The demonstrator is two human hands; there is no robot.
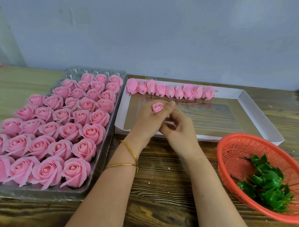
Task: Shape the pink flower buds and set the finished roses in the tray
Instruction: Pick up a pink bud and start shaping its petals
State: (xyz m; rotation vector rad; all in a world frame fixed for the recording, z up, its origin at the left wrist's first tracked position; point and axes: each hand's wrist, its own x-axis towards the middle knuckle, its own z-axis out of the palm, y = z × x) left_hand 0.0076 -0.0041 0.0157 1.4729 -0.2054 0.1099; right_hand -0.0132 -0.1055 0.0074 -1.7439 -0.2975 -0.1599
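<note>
In the tray (98,72), pink roses (62,115)

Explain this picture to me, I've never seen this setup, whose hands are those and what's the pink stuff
No machine here: a person wears a head camera looking down at their own hands over a wooden table. The left hand, wearing bangles, holds one pink bud; the right hand rests against the left. Left, a clear tray holds finished roses. Behind, a white box holds a row of unshaped buds. Right, a red basket holds green leaves.
</note>
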